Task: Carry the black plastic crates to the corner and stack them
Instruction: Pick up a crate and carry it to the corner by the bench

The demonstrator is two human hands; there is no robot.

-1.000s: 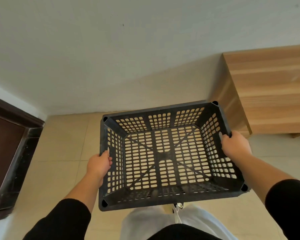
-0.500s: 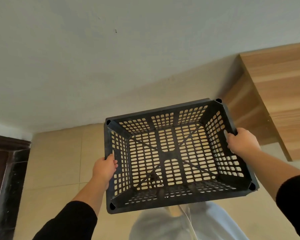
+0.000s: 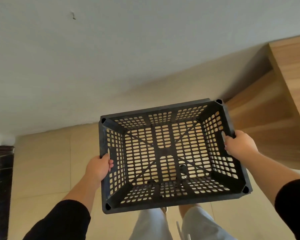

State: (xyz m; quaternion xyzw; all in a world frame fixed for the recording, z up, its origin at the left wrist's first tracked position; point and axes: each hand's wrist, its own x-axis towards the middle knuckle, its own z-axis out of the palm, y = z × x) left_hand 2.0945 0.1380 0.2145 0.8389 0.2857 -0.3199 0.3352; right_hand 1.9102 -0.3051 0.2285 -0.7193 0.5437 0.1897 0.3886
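The floor [image 3: 42, 170] is tan tile, and it meets a pale wall [image 3: 111, 58]. A wooden cabinet [image 3: 284, 101] stands on the right. One black crate [image 3: 171, 158] is up in the air — empty. The left hand [image 3: 98, 168] grips its left rim, the right hand [image 3: 239, 144] grips its right rim — fingers curled tight around both edges.

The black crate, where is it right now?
In the head view the black crate is off the floor, centre-right, held by the left hand and right hand, beside the wooden cabinet.
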